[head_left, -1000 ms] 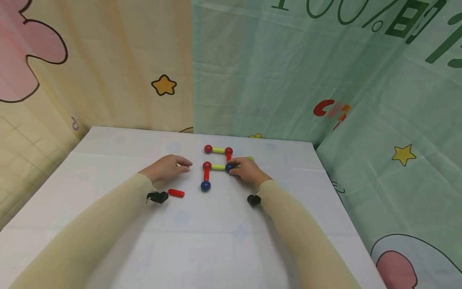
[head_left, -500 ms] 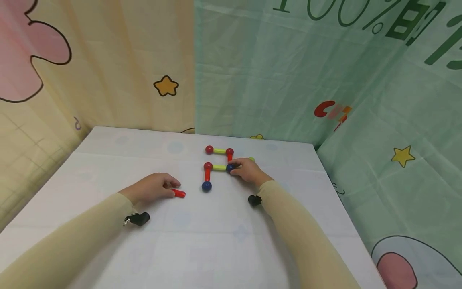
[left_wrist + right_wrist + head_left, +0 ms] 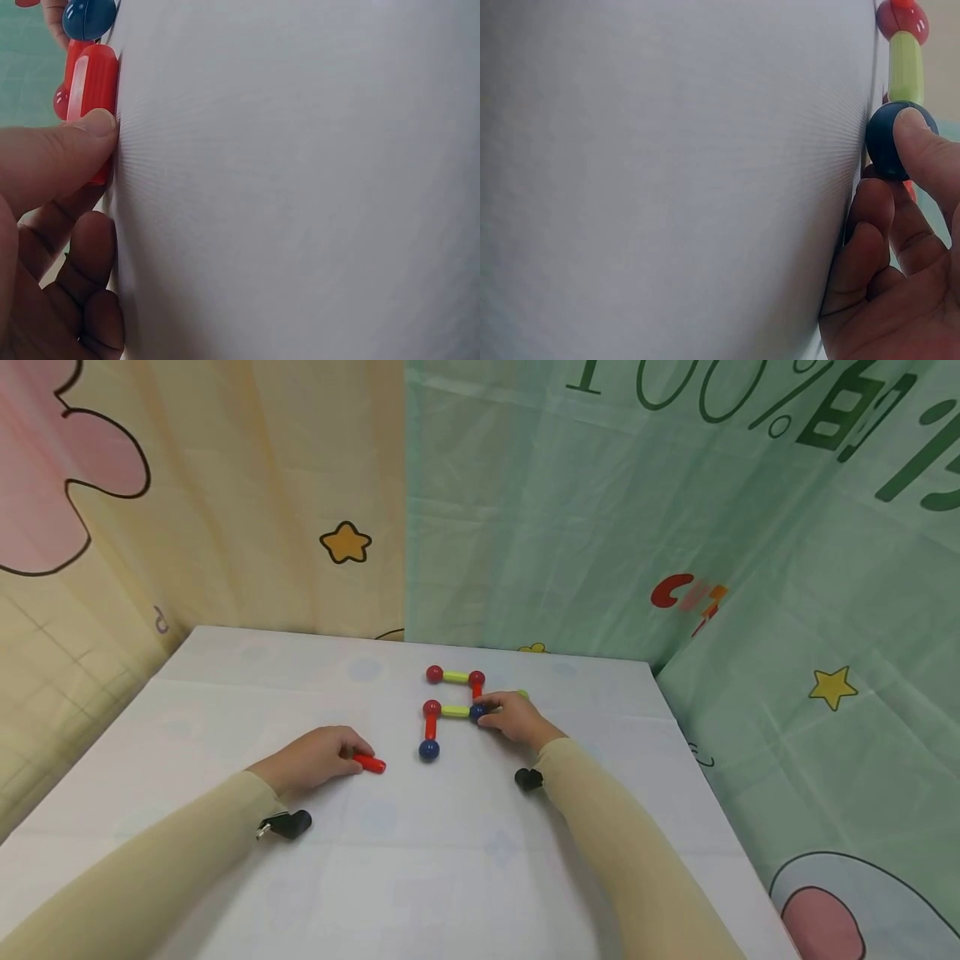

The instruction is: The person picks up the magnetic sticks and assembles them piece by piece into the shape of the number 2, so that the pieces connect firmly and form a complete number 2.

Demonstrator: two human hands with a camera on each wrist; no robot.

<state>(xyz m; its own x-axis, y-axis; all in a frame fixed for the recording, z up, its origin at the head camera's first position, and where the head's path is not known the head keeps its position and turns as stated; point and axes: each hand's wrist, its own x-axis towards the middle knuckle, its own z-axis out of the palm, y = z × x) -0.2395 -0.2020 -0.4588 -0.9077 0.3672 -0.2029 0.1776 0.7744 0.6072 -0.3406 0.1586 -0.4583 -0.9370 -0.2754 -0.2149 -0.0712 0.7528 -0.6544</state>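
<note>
My left hand (image 3: 318, 758) pinches a short red rod (image 3: 371, 764) between thumb and fingers, low over the white tabletop; the left wrist view shows the thumb on the rod (image 3: 94, 81). My right hand (image 3: 516, 717) pinches a dark blue ball (image 3: 886, 140) at a corner of a joined figure of balls and rods. From that ball a yellow-green rod (image 3: 455, 712) runs left to a red ball (image 3: 432, 708), and a red rod leads to another red ball (image 3: 477, 678) behind. A second blue ball (image 3: 429, 751) ends the front red rod (image 3: 431, 727).
The white cloth-covered table (image 3: 420, 877) ends at printed curtains behind and at the right. A yellow-green piece (image 3: 522, 694) shows partly behind my right hand. The figure's far end is a red ball (image 3: 434, 674). A black wrist device (image 3: 286, 824) hangs under the left sleeve.
My left hand has moved left and toward the front from beside the figure, and now grips the loose red rod. My right hand has stayed at the blue ball.
</note>
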